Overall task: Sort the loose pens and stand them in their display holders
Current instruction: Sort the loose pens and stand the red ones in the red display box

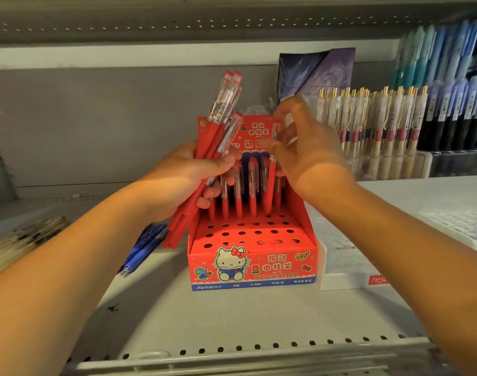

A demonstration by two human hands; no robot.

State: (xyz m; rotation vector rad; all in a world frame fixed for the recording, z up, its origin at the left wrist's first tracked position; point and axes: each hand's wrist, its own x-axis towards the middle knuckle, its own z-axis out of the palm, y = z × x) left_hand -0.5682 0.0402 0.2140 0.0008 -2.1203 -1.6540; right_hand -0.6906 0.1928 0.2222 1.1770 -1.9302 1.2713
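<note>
the left hand (191, 172) grips a bundle of red pens (218, 126), tilted, their clear caps up, just left of the red holder box (280, 267) on the shelf (232, 316). a row of red pens (252, 185) stands in the box's back holes; the front holes are open. the right hand (305, 150) is curled above that row, blurred, so i cannot tell whether it pinches a pen. blue pens (142, 248) lie left of the box.
</note>
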